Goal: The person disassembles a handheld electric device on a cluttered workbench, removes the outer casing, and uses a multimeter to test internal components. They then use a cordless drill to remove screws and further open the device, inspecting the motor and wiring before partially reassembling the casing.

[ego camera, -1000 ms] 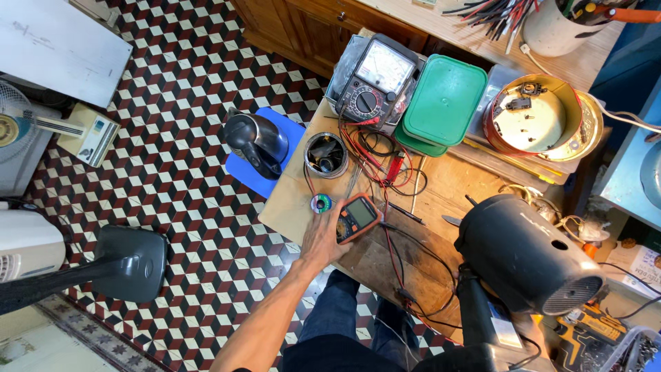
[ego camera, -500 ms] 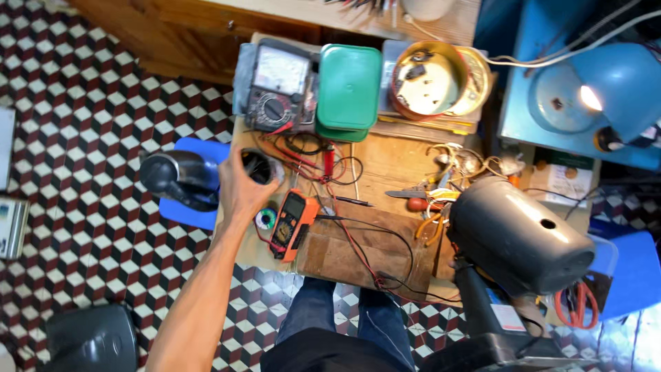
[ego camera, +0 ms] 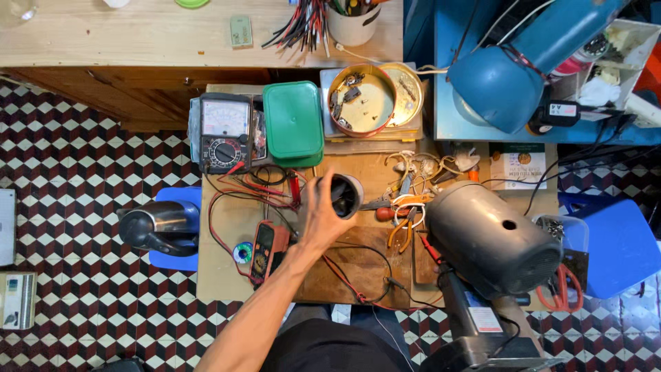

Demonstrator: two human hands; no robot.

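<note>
Left hand (ego camera: 323,220) is closed around a short dark cylinder (ego camera: 344,195) with a pale rim, lifted over the workbench (ego camera: 227,227) beside the red multimeter (ego camera: 264,246); it looks rigid, fairly light, hollow, best gripped round its side wall; right hand unseen.

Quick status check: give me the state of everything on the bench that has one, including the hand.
Left hand: gripping the cup, lifted over the bench.
Dark cylindrical cup: held, tipped on its side, opening facing right.
Green box: lid shut.
Round tin: open, small parts inside.
Tin lid: off, lying beside the tin.
Analog meter: lying flat, red leads attached.
Orange digital meter: lying flat.
Kettle: on the blue stool.
</note>
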